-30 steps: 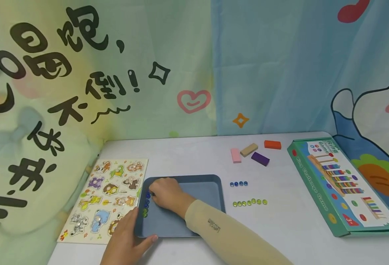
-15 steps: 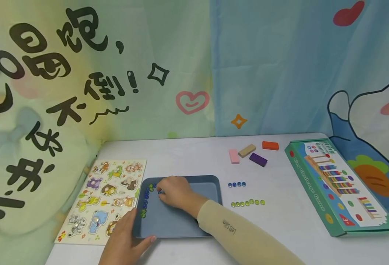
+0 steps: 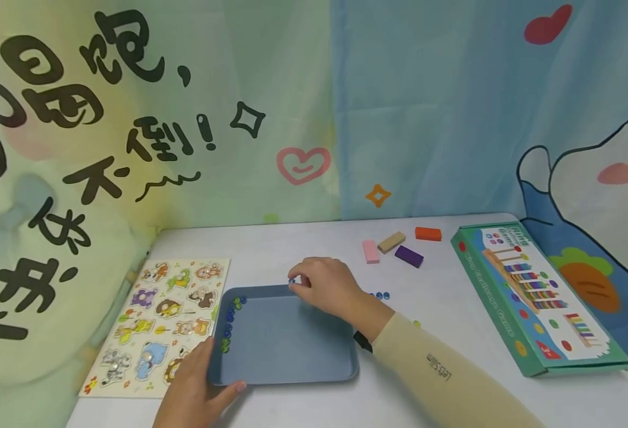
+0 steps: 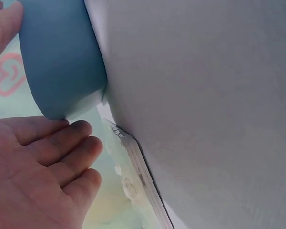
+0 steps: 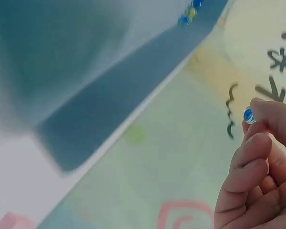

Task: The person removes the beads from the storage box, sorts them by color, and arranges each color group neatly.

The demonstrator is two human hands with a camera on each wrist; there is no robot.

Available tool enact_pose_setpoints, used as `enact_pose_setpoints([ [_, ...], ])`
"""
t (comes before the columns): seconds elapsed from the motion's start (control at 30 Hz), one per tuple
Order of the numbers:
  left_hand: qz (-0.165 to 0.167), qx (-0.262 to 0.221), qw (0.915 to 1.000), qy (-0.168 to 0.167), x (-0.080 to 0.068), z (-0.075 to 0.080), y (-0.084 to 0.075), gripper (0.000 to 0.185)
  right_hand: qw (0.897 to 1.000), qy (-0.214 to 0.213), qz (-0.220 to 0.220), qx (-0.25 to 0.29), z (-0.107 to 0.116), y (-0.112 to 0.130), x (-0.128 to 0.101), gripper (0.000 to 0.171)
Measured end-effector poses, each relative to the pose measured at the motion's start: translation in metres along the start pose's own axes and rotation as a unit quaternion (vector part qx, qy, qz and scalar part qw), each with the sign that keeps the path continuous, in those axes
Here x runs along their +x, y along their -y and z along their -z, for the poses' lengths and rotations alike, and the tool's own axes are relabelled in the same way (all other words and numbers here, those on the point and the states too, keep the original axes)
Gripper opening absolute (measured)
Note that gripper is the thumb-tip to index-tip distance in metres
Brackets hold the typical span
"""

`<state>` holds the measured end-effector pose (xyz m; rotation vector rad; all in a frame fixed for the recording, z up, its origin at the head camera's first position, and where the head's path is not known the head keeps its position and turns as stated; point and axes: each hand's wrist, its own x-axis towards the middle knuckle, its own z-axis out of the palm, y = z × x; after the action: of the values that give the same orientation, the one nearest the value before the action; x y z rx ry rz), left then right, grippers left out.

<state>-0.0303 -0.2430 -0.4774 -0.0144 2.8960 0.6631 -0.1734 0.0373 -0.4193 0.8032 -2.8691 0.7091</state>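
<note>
My right hand [image 3: 327, 288] is raised over the far rim of the grey-blue tray [image 3: 292, 351]. Between thumb and index finger it pinches a blue glass marble [image 5: 249, 115], clear with blue inside. Several blue and green marbles [image 3: 229, 318] line the tray's left side and turn the far left corner. At the near left corner, my left hand [image 3: 193, 389] rests against the tray, thumb along the front edge. The left wrist view shows that hand's fingers [image 4: 66, 157] nearly straight, beside the tray wall [image 4: 62, 57].
An animal puzzle board [image 3: 159, 321] lies left of the tray. Blue marbles [image 3: 382, 295] and a green one [image 3: 417, 323] show past the right arm. Pink, tan, purple and orange blocks [image 3: 409, 257] lie farther back. A green game box [image 3: 539, 297] stands at the right.
My right hand has left the tray's far left corner and moved right and upward, pinching a blue marble. The lined-up marbles there are now uncovered. The left hand stays at the tray.
</note>
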Motion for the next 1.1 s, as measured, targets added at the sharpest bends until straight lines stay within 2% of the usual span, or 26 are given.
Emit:
enact_pose_setpoints([
  [0.2,0.004,0.001,1.0000,0.005,-0.001,0.004,0.001,0.118,0.999,-0.031,-0.020,-0.020,0.027,-0.030,-0.016,0.013],
  [0.37,0.008,0.003,0.9999,0.009,-0.001,0.006,0.001,0.118,0.997,-0.024,-0.064,-0.026,0.040,-0.058,-0.026,0.014],
  [0.63,0.012,0.000,0.9998,0.013,-0.002,0.008,-0.002,0.117,0.989,0.000,-0.145,-0.009,0.041,-0.103,-0.051,0.020],
  [0.93,0.011,0.003,0.9998,0.015,-0.001,0.005,-0.003,0.119,0.986,0.028,-0.164,-0.020,0.045,-0.128,-0.075,0.017],
  [1.1,0.010,0.003,0.9998,0.016,-0.001,0.003,-0.003,0.119,0.980,0.056,-0.187,-0.021,0.042,-0.138,-0.084,0.019],
])
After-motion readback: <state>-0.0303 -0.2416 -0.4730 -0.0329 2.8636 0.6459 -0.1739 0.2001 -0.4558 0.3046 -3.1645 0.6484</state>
